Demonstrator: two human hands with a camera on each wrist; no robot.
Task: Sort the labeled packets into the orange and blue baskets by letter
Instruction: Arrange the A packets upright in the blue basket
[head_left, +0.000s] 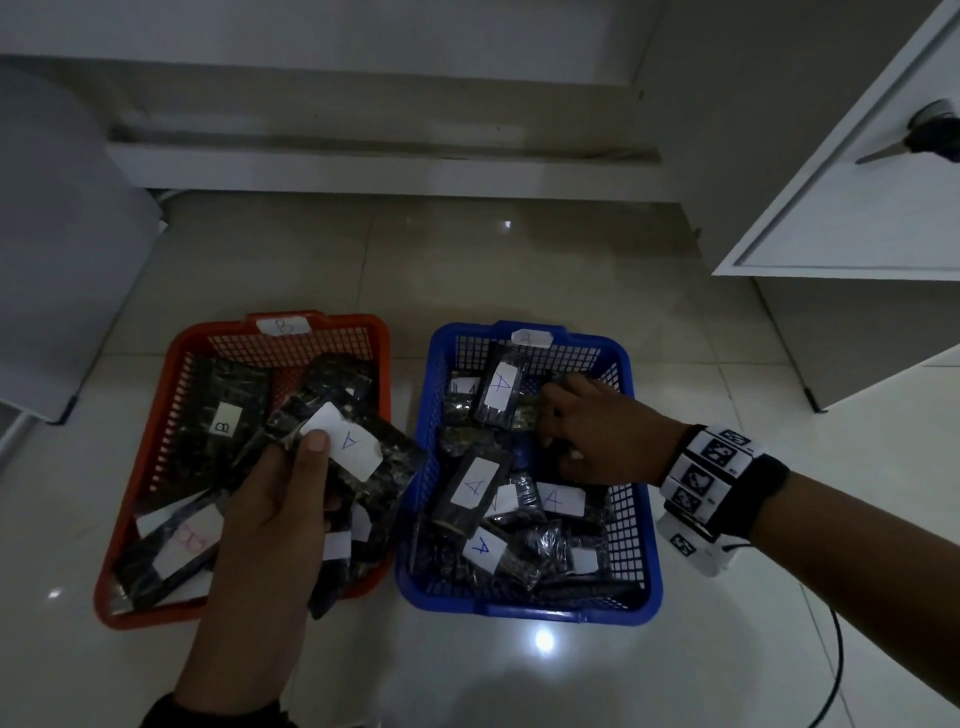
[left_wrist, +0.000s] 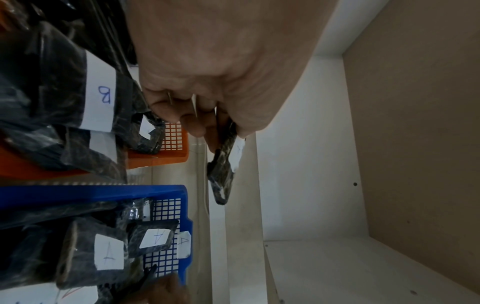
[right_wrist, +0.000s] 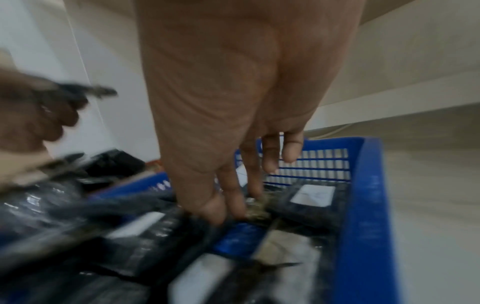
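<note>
Two baskets stand side by side on the tiled floor. The orange basket (head_left: 218, 330) on the left carries a B tag and dark packets, some labelled B. The blue basket (head_left: 467, 330) on the right carries an A tag and several packets labelled A. My left hand (head_left: 322, 467) holds a dark packet labelled A (head_left: 387, 460) above the orange basket, thumb on its white label. The left wrist view shows the same packet (left_wrist: 223, 170) pinched edge-on by my left hand (left_wrist: 207, 131). My right hand (head_left: 556, 436) reaches into the blue basket (right_wrist: 363, 205). Its fingertips (right_wrist: 215, 216) touch the packets there; that view is blurred.
An open white cabinet door (head_left: 857, 182) hangs at the upper right. A white ledge (head_left: 363, 171) runs along the back and a pale rounded object (head_left: 62, 260) stands at the left. A black cable (head_left: 836, 665) lies on the floor by my right forearm.
</note>
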